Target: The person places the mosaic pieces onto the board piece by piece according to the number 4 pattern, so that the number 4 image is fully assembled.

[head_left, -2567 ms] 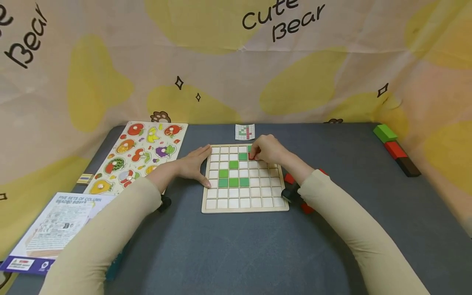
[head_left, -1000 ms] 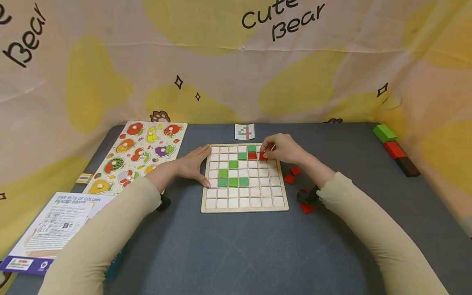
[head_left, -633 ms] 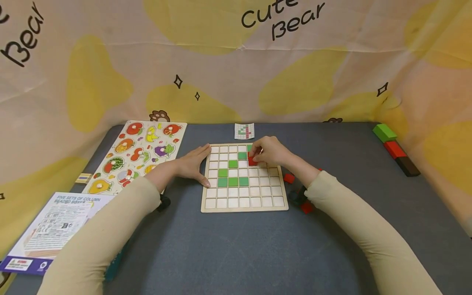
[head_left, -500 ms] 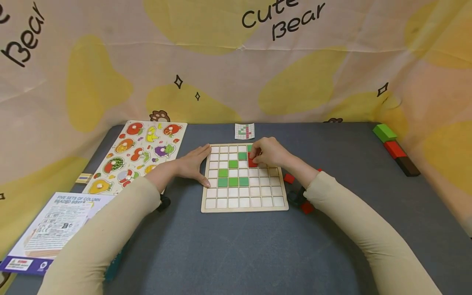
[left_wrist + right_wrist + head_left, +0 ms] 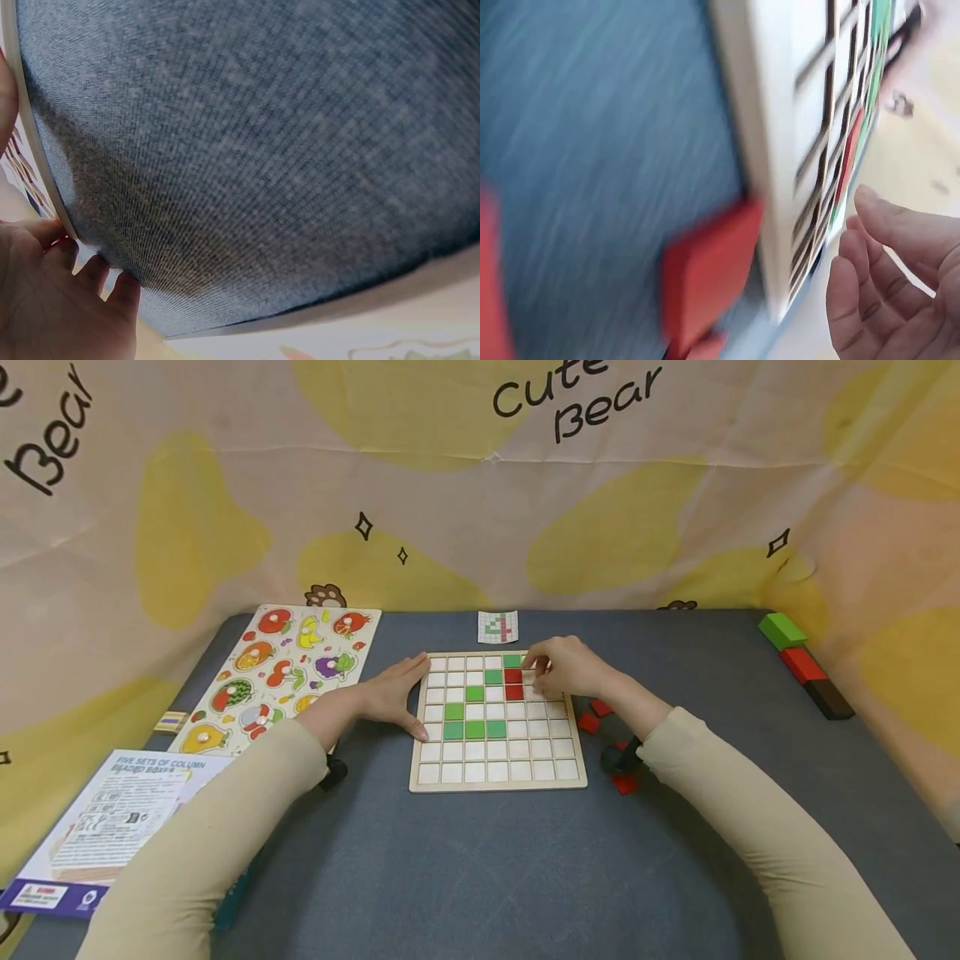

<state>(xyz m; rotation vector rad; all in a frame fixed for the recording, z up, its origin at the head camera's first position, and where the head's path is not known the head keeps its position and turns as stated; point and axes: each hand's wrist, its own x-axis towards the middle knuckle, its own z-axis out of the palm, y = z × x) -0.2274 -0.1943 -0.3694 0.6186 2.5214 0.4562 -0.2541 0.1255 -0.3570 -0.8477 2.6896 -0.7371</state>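
A wooden grid board (image 5: 498, 790) lies flat in the middle of the table, with several green tiles (image 5: 475, 730) set in its cells. Two red tiles (image 5: 513, 685) sit one below the other in the column under the topmost green tile. My left hand (image 5: 390, 693) rests along the board's left edge, fingers spread, thumb near the lower part of that edge. Over the board's upper right hovers my right hand (image 5: 570, 667), fingers loosely bent; in the right wrist view nothing shows between the thumb and fingers (image 5: 844, 292).
Loose red tiles (image 5: 588, 722) lie right of the board, some partly under the right wrist. A small pattern card (image 5: 498, 627) lies behind the board. On the left are a fruit puzzle board (image 5: 281, 672) and a printed box (image 5: 112, 827); green, red and black blocks (image 5: 806, 665) line the right.
My right hand put a red tile into the cell below the first red one, let go and moved off to the right. The left hand stayed at the board's edge.
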